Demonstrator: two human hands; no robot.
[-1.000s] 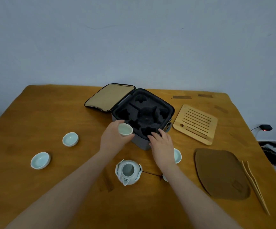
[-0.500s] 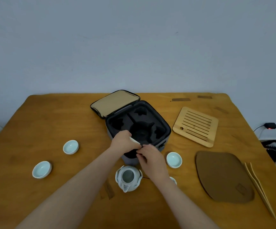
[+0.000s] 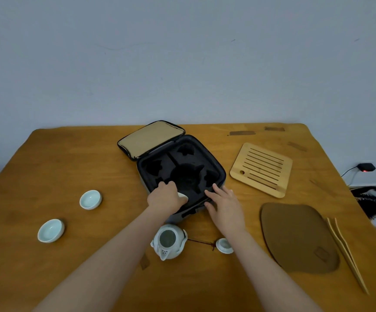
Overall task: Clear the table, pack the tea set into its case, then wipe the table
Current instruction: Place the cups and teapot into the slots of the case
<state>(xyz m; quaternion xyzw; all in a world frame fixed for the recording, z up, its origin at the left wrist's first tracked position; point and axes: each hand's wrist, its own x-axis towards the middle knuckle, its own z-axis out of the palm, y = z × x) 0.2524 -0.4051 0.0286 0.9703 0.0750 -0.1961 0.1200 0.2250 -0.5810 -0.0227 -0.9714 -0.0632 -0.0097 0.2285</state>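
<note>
left hand grips a cup over the case's near-left slot; right hand, fingers spread, rests on the near rim.

We can read no text, brand, number or sign in this view. The brown mat carries a small stitched patch near its lower right corner, but it is too small and blurred for us to make out any lettering on it.
</note>
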